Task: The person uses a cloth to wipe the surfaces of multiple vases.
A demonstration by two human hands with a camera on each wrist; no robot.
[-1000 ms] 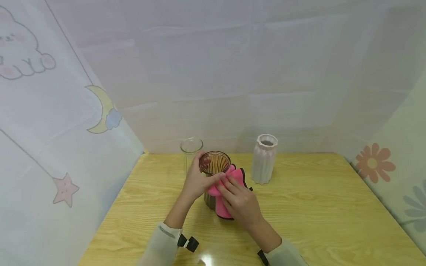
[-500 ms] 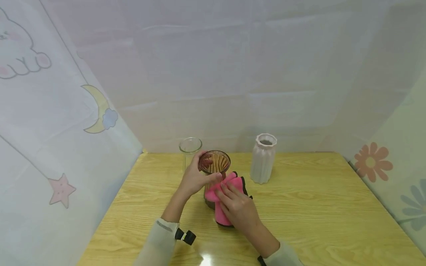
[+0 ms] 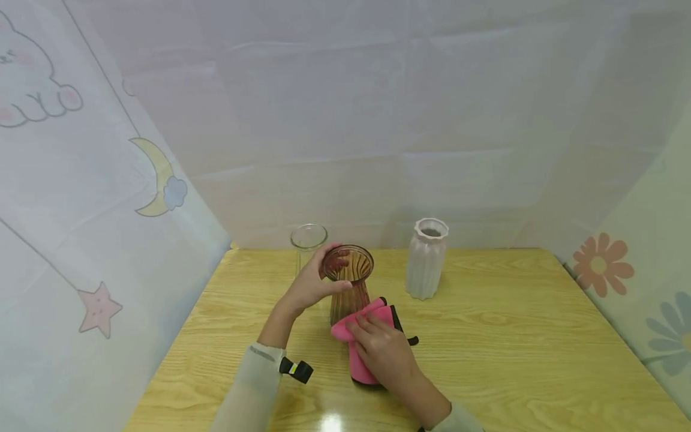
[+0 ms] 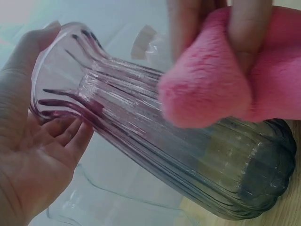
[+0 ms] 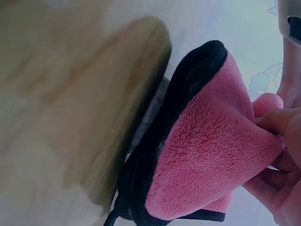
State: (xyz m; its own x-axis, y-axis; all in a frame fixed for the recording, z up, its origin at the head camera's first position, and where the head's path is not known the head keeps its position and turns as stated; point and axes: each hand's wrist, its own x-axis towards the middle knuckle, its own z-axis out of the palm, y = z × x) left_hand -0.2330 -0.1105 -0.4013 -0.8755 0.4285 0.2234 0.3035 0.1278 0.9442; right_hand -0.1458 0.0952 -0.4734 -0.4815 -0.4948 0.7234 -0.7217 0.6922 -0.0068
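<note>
My left hand (image 3: 310,289) grips a ribbed glass vase (image 3: 351,295) by its flared rim, thumb on the near side and fingers on the far side. The glass (image 4: 141,106) runs from purple at the neck to smoky grey at the base. My right hand (image 3: 385,354) pinches a folded pink plush cloth (image 4: 202,89) with black edging and presses it to the vase's side, below the neck. In the right wrist view the cloth (image 5: 211,141) bunches between thumb and fingers. The vase's base is hidden behind the cloth in the head view.
Behind my left hand stands a clear glass vase (image 3: 309,237), partly covered. A white fluted vase (image 3: 426,264) is at the back right. They stand on a wood-grain table (image 3: 513,336), with printed sheets (image 3: 345,120) hanging behind and at both sides.
My right hand has slid the cloth down the vase, from just under the rim toward the lower body, uncovering more of the upper glass. My left hand keeps its grip at the rim.
</note>
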